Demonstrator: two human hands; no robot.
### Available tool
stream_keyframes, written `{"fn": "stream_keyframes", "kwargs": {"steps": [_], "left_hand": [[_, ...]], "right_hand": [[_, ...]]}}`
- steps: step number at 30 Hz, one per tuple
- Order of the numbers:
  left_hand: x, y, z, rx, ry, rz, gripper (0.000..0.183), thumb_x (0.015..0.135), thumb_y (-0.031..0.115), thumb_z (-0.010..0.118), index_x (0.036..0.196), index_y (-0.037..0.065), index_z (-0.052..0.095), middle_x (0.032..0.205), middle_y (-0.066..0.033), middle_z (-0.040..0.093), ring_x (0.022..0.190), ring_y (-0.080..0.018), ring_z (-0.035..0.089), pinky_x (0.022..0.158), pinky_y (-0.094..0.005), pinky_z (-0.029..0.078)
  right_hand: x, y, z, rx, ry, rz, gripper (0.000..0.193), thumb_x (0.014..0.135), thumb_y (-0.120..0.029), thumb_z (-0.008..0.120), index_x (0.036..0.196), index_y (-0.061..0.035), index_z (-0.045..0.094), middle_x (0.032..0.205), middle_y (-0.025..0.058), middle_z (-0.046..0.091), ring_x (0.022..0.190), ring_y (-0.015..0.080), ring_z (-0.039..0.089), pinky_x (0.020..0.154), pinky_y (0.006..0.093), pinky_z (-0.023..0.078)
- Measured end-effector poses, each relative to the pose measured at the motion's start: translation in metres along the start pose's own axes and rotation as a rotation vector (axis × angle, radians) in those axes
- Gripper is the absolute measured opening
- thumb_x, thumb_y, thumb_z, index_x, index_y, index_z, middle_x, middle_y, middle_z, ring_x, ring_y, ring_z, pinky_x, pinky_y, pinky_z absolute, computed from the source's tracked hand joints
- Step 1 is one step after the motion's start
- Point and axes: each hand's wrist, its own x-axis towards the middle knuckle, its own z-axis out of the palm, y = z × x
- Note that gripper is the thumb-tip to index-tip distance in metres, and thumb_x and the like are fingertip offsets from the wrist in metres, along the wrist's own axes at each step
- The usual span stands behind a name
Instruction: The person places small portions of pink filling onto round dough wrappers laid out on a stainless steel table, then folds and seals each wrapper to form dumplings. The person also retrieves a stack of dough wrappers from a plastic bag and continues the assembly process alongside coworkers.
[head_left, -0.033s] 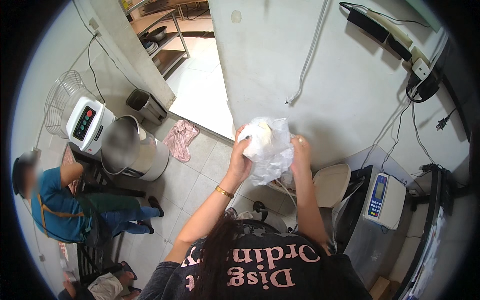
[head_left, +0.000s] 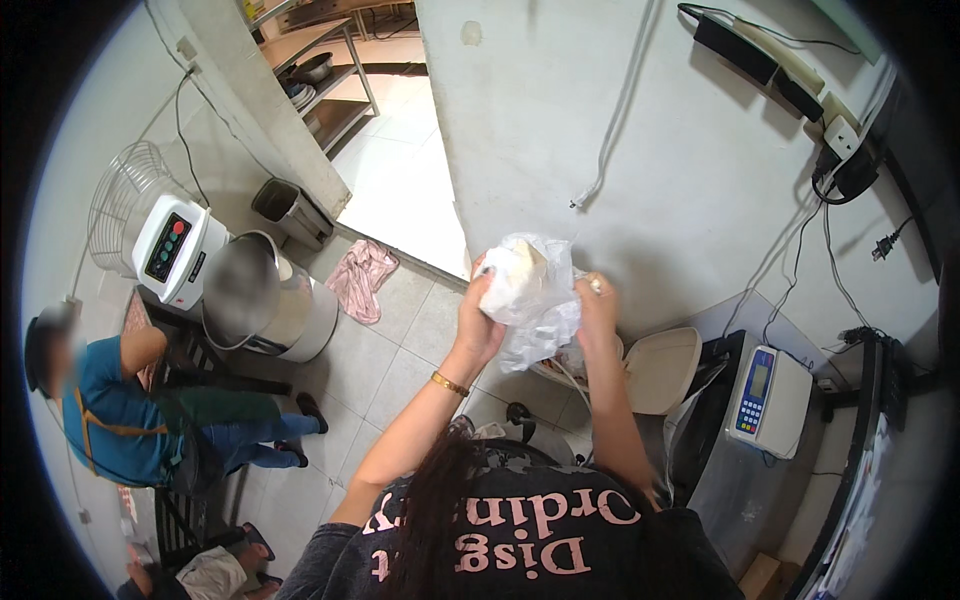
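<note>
A thin, translucent white plastic bag (head_left: pixel 545 325) hangs crumpled between my hands in front of the wall. Inside its upper left part is a pale, cream-white lump (head_left: pixel 518 275) whose kind I cannot make out. My left hand (head_left: pixel 483 315) is closed round the lump through the plastic, thumb on the near side; a gold-coloured band circles that wrist. At the bag's right edge my right hand (head_left: pixel 597 308) is closed on the plastic, with a small pale bit (head_left: pixel 596 287) at its fingers. Some fingers of both hands are hidden behind the bag.
A large mixer with a metal bowl (head_left: pixel 298 318) stands at the left, near a person in a blue shirt (head_left: pixel 118 395). A pink cloth (head_left: pixel 360 280) lies on the floor by a bin (head_left: pixel 290 210). At the right are a digital scale (head_left: pixel 778 400) and a beige lid (head_left: pixel 662 368).
My right hand has shifted slightly left towards the lump, and the bag's right side has drawn in. The lump shows a little more clearly. My left hand has barely moved.
</note>
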Motion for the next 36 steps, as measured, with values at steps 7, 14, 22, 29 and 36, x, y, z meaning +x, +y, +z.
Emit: {"fn": "stream_keyframes", "kwargs": {"steps": [7, 14, 22, 29, 36], "left_hand": [[0.013, -0.006, 0.003, -0.242, 0.073, -0.146, 0.043, 0.097, 0.032, 0.037, 0.128, 0.003, 0.045, 0.125, -0.0125, 0.053, 0.114, -0.0247, 0.053, 0.098, -0.0376, 0.043], [0.025, -0.019, 0.003, 0.439, 0.248, 0.234, 0.029, 0.098, 0.022, 0.038, 0.118, 0.003, 0.048, 0.118, -0.0129, 0.054, 0.108, -0.0222, 0.052, 0.093, -0.0347, 0.043], [0.006, -0.003, 0.034, 1.453, 0.075, 0.456, 0.056, 0.083, 0.024, 0.065, 0.123, -0.004, 0.038, 0.109, -0.0199, 0.055, 0.107, -0.0243, 0.053, 0.091, -0.0347, 0.042], [0.018, 0.018, 0.006, 0.242, 0.064, -0.199, 0.063, 0.087, 0.037, 0.054, 0.135, 0.002, 0.034, 0.131, -0.0184, 0.046, 0.116, -0.0281, 0.051, 0.096, -0.0423, 0.044], [0.014, 0.013, 0.002, -0.152, 0.063, -0.16, 0.062, 0.093, 0.051, 0.034, 0.135, 0.005, 0.037, 0.136, -0.017, 0.043, 0.121, -0.0304, 0.048, 0.1, -0.0446, 0.042]], "right_hand": [[-0.002, 0.007, 0.018, 0.05, -0.102, -0.007, 0.02, 0.081, -0.001, 0.054, 0.102, -0.0013, 0.054, 0.098, 0.0044, 0.057, 0.085, 0.0137, 0.054, 0.071, 0.0288, 0.045], [-0.024, 0.01, 0.038, 0.369, -0.18, 0.057, 0.036, 0.093, -0.014, 0.051, 0.127, -0.0025, 0.047, 0.123, 0.0093, 0.054, 0.111, 0.0202, 0.056, 0.092, 0.0345, 0.048], [-0.014, 0.002, 0.042, -0.332, 0.062, -0.352, 0.02, 0.087, -0.004, 0.048, 0.106, -0.0013, 0.055, 0.099, 0.0071, 0.062, 0.089, 0.0174, 0.06, 0.081, 0.0283, 0.047], [0.008, -0.01, 0.048, 0.416, -0.065, -0.059, 0.028, 0.083, 0.007, 0.039, 0.103, -0.0022, 0.056, 0.097, 0.0103, 0.061, 0.093, 0.0205, 0.058, 0.084, 0.0322, 0.047], [0.017, 0.014, 0.03, 0.676, -0.255, 0.29, 0.034, 0.087, -0.012, 0.048, 0.12, -0.0028, 0.049, 0.117, 0.0104, 0.055, 0.106, 0.0245, 0.055, 0.092, 0.0393, 0.045]]}}
